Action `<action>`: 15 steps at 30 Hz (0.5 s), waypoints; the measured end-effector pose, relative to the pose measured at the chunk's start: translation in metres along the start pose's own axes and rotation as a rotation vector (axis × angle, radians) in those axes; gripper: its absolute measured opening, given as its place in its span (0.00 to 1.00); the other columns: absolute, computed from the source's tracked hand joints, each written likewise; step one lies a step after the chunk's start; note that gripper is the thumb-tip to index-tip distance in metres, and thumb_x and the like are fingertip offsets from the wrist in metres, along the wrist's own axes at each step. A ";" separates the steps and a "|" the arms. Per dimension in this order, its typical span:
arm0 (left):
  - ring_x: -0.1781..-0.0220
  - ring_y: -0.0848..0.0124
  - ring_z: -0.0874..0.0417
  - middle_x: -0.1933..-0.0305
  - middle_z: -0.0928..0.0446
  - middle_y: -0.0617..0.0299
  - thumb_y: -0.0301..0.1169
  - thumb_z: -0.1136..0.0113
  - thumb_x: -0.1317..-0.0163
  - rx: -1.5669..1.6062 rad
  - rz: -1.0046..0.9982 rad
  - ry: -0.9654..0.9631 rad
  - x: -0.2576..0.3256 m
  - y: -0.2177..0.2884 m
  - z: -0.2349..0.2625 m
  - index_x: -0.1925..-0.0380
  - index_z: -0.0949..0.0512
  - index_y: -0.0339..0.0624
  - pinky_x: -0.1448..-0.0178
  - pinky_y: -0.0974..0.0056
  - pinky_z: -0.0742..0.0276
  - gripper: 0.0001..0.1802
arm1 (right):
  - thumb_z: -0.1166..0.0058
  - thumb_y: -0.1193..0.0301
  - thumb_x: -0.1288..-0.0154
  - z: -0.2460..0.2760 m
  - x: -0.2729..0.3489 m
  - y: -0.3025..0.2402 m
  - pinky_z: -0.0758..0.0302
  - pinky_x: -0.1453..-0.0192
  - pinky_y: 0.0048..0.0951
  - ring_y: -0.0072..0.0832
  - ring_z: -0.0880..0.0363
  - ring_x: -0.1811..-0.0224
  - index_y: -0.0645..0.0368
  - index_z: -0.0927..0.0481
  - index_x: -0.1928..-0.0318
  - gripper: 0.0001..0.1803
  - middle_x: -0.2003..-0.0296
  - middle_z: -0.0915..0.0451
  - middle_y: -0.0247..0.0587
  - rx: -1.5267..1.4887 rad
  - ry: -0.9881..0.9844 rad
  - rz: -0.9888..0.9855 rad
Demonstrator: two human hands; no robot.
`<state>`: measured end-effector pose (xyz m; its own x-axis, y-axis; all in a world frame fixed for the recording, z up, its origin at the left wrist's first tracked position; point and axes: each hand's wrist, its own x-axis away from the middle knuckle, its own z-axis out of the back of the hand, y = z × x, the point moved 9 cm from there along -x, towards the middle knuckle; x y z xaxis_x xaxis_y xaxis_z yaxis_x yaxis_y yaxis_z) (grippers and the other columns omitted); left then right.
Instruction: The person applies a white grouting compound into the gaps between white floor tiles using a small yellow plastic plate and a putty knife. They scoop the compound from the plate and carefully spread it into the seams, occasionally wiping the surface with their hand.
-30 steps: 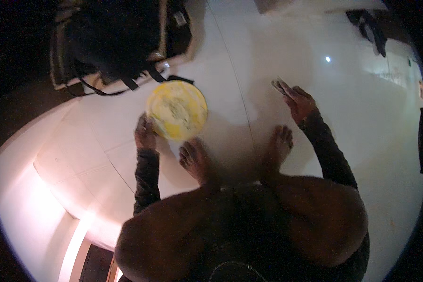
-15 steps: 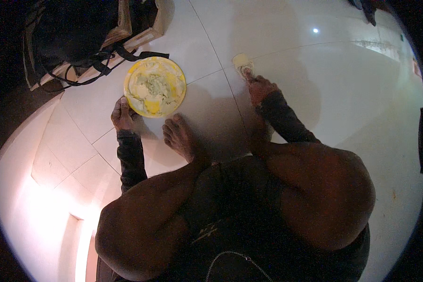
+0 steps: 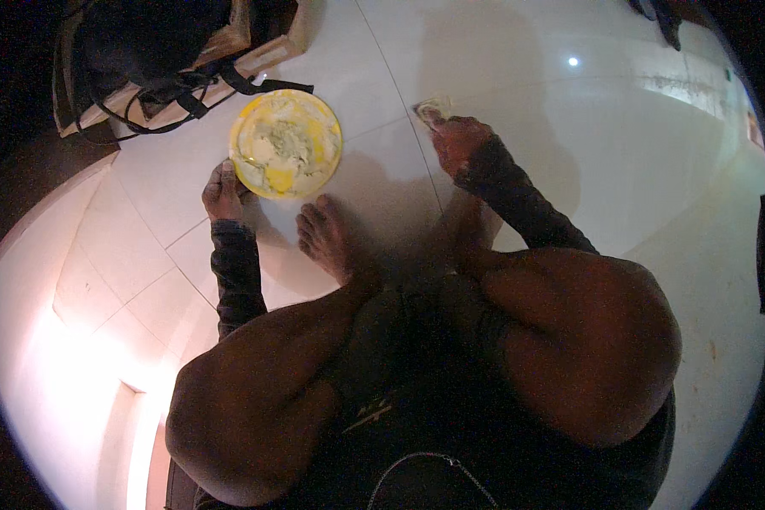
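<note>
My left hand [image 3: 223, 192] is closed on the lower left rim of a round yellow plate [image 3: 239, 175], thumb on top. A mound of pale, thick paste [image 3: 282, 144] covers much of the plate, with yellow showing through at the edges. At the right, my right hand [image 3: 461, 143] grips a small flat scraper [image 3: 434, 109] smeared with the same pale paste. The scraper is tilted, close to a joint line between the floor tiles; whether its edge touches the floor I cannot tell. My fingers hide its grip.
Pale, glossy floor tiles [image 3: 518, 102] with thin dark joints spread around me. A black bag [image 3: 144, 42] with straps lies against wooden pieces [image 3: 268, 55] at the upper left, one strap reaching the plate's far rim. My bare foot [image 3: 321, 234] stands just below the plate.
My right hand has shifted slightly left and turned, and the scraper has gone from lying broad and flat to tilted. The left hand still holds the plate; the whole view has shifted a little.
</note>
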<state>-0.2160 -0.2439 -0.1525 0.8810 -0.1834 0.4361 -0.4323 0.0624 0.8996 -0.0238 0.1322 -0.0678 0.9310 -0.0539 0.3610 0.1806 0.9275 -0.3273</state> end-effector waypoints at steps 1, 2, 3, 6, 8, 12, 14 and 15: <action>0.70 0.74 0.19 0.64 0.17 0.61 0.41 0.43 0.29 0.030 -0.030 -0.003 0.003 0.003 -0.006 0.50 0.20 0.35 0.64 0.68 0.21 0.20 | 0.48 0.69 0.42 -0.017 -0.002 0.004 0.17 0.58 0.48 0.49 0.16 0.62 0.63 0.20 0.59 0.13 0.67 0.18 0.55 0.022 -0.068 -0.085; 0.69 0.75 0.19 0.64 0.17 0.62 0.41 0.43 0.29 -0.008 0.021 0.026 0.005 -0.001 -0.007 0.50 0.20 0.35 0.64 0.68 0.21 0.20 | 0.48 0.69 0.41 -0.038 -0.004 0.008 0.17 0.57 0.48 0.49 0.15 0.61 0.63 0.20 0.59 0.13 0.67 0.17 0.56 0.043 -0.136 -0.170; 0.69 0.75 0.19 0.65 0.17 0.62 0.41 0.43 0.29 -0.046 0.066 0.058 0.009 0.006 -0.011 0.50 0.20 0.35 0.64 0.68 0.22 0.20 | 0.49 0.69 0.40 -0.051 -0.004 0.012 0.17 0.56 0.48 0.49 0.15 0.60 0.64 0.20 0.58 0.13 0.67 0.17 0.56 0.065 -0.201 -0.251; 0.69 0.76 0.19 0.65 0.17 0.63 0.42 0.43 0.29 -0.093 0.051 0.048 0.005 0.002 0.000 0.51 0.19 0.36 0.65 0.69 0.22 0.20 | 0.51 0.67 0.36 -0.059 0.000 0.015 0.17 0.56 0.49 0.49 0.15 0.59 0.60 0.25 0.49 0.17 0.64 0.17 0.54 0.051 -0.380 -0.222; 0.69 0.76 0.19 0.66 0.17 0.64 0.43 0.43 0.29 -0.069 0.022 0.019 -0.005 -0.006 0.013 0.51 0.19 0.36 0.65 0.69 0.22 0.20 | 0.51 0.67 0.36 -0.046 -0.004 0.020 0.17 0.55 0.49 0.49 0.15 0.59 0.59 0.25 0.49 0.17 0.63 0.17 0.53 0.065 -0.347 -0.199; 0.70 0.76 0.20 0.67 0.18 0.64 0.43 0.42 0.29 -0.061 0.097 0.037 0.004 -0.006 0.000 0.52 0.19 0.36 0.66 0.70 0.23 0.20 | 0.51 0.65 0.34 -0.043 -0.005 0.042 0.17 0.54 0.49 0.49 0.15 0.58 0.57 0.24 0.48 0.17 0.62 0.17 0.53 0.099 -0.356 -0.226; 0.68 0.75 0.20 0.66 0.18 0.63 0.43 0.43 0.28 -0.084 0.100 0.041 0.004 0.001 -0.005 0.52 0.20 0.35 0.64 0.70 0.23 0.20 | 0.51 0.65 0.34 -0.045 -0.001 0.050 0.17 0.53 0.49 0.48 0.15 0.57 0.56 0.24 0.47 0.17 0.61 0.17 0.52 0.111 -0.428 -0.239; 0.66 0.75 0.19 0.64 0.18 0.62 0.42 0.44 0.27 -0.085 0.088 0.025 0.004 0.002 -0.005 0.52 0.21 0.35 0.62 0.69 0.22 0.20 | 0.51 0.64 0.33 -0.044 -0.001 0.060 0.17 0.53 0.48 0.48 0.15 0.57 0.56 0.24 0.47 0.17 0.61 0.17 0.52 0.111 -0.444 -0.248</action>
<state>-0.2120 -0.2394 -0.1492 0.8453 -0.1490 0.5131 -0.4914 0.1602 0.8561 0.0000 0.1713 -0.1265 0.6361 -0.1370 0.7594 0.3212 0.9418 -0.0991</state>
